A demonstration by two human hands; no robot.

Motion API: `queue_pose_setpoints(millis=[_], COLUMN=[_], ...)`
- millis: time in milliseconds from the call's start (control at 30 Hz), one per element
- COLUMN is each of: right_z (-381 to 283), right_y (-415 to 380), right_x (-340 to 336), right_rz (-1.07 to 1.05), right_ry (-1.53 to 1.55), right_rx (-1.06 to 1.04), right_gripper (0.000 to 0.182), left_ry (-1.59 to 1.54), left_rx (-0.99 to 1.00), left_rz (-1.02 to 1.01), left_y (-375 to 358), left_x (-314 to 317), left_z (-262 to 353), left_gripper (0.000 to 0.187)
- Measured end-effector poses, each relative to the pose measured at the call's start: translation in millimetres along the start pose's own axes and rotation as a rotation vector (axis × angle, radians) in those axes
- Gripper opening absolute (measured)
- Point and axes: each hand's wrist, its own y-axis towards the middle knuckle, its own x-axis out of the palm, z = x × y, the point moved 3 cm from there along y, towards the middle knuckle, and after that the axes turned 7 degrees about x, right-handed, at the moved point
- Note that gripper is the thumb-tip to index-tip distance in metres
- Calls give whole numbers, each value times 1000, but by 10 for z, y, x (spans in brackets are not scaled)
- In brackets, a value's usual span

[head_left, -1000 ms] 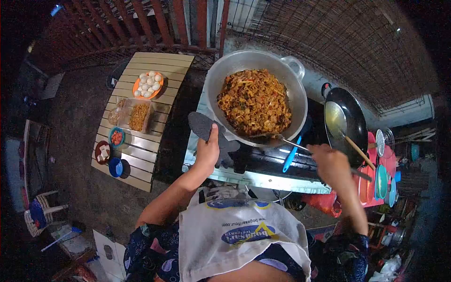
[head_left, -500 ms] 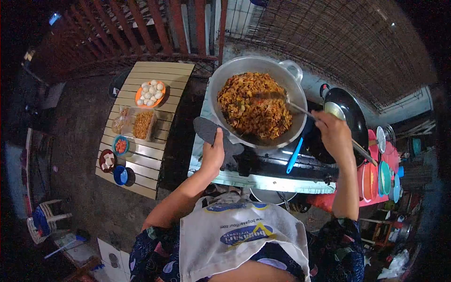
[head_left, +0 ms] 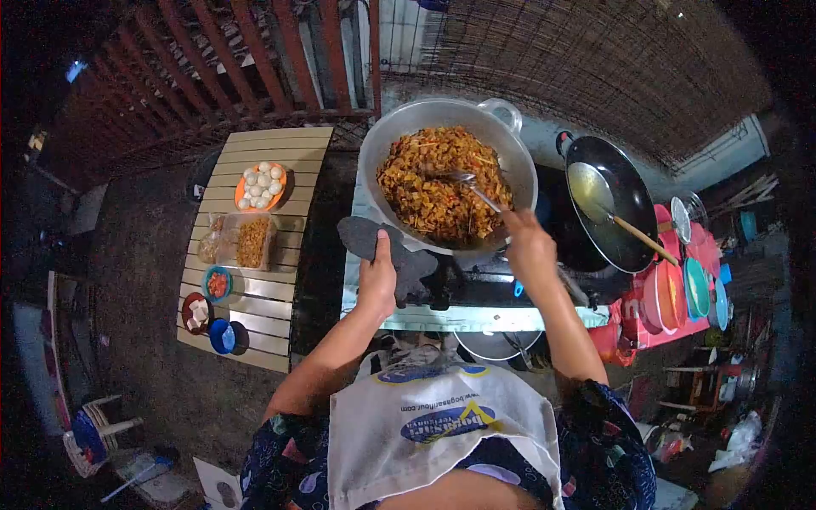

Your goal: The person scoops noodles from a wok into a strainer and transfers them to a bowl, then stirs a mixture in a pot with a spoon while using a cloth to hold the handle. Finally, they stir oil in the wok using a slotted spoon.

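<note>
A large metal pan [head_left: 517,183] filled with a brown, chunky food mix [head_left: 442,183] stands on the stove. My right hand [head_left: 529,246] is closed round the handle of a metal spatula [head_left: 484,197], whose blade is partly sunk in the mix near its middle. My left hand [head_left: 376,276] grips a dark grey cloth [head_left: 361,238] at the pan's lower left edge, where the cloth covers the pan's near handle. To the right of the pan sits a black wok [head_left: 633,200] holding a ladle with a wooden handle [head_left: 644,239].
On the left, a slatted table [head_left: 259,340] bears an orange plate of white balls [head_left: 262,187], a clear food box [head_left: 251,242] and small bowls. Colourful bowls [head_left: 697,287] stand at the right. Below the stove's edge lies another pan [head_left: 489,344].
My right hand and the spatula have moved left and slightly down, nearer the pan. The wok and its wooden-handled ladle show more fully. The whole view has shifted a little.
</note>
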Motion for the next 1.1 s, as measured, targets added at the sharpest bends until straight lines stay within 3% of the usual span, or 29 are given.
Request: queue_pose_setpoints(millis=[100,233,300,367,433,500,633,700,733,767,833,900,967,1033,1100], right_z=[-83,-73,-9,-32,5,102,554,961,1217,1464,1964,2503,3084,3671,4041], right_y=[-21,-225,-359,-503,-637,-748,-1025,-1149,-1225,-1297,-1417,-1474,-1477,-1430,-1291], right_x=[234,270,299,169,-35,-251,-575,-654,-687,-709,-670,-583,-451,-168,-63], right_rz=[-61,-19,-94,-156,67,264,469,518,491,464,441,599,570,597,622], right_ry=[42,84,156,174,319,385,387,363,296,229,547,512,576,643,718], right_rx=[34,56,131,193,53,64,105,145,204,260,615,575,615,612,596], right_gripper=[55,57,58,54,54,52,38,20,11,12,23,26,22,18,17], left_ry=[-130,-333,-339,-372,-445,-469,-514,64,69,-29,-130,-349,-255,796,108], left_rx=[50,30,-49,42,-4,94,219,698,701,663,630,417,482,1139,412], left_rz=[-43,-112,-97,-236,-263,-142,-266,49,45,19,-7,-257,-227,-181,-332], left_y=[-51,-175,-196,-271,-327,-429,-592,-737,-813,-885,-1053,-1180,-1147,-1012,-754], left_x=[-89,-444,-689,-804,-889,-859,-722,-599,-501,-395,-79,390,737,990,1450], left_z=[-34,-71,-84,-12,65,215,517,725,800,878,960,898,769,656,462], left_gripper=[46,42,44,43,43,43,50,54,54,56,58,53,57,54,48])
